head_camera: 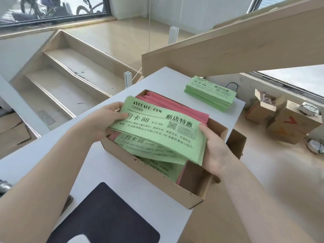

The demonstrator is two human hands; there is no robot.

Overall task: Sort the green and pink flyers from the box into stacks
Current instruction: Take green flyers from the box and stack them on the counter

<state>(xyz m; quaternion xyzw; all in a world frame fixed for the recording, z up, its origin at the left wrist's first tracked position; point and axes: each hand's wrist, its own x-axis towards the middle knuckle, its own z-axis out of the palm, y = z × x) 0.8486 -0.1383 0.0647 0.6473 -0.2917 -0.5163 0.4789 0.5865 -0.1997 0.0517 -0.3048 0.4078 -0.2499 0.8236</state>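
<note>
An open cardboard box (157, 185) stands on the white table (73, 172). Above it I hold a bundle of green flyers (157, 127) with black print. My left hand (108, 118) grips the bundle's left end, thumb on top. My right hand (215, 149) grips its right end from the side. Pink flyers (177, 106) lie in the far part of the box, and more green flyers (163, 170) lie loose in the near part. A stack of green flyers (210, 92) sits at the far right corner of the table.
A dark mat (105, 218) lies on the table's near edge. Small cardboard boxes (284, 120) and tape rolls (315, 146) sit on the floor to the right. A wooden stair beam (228, 50) crosses above the table's far end; steps descend on the left.
</note>
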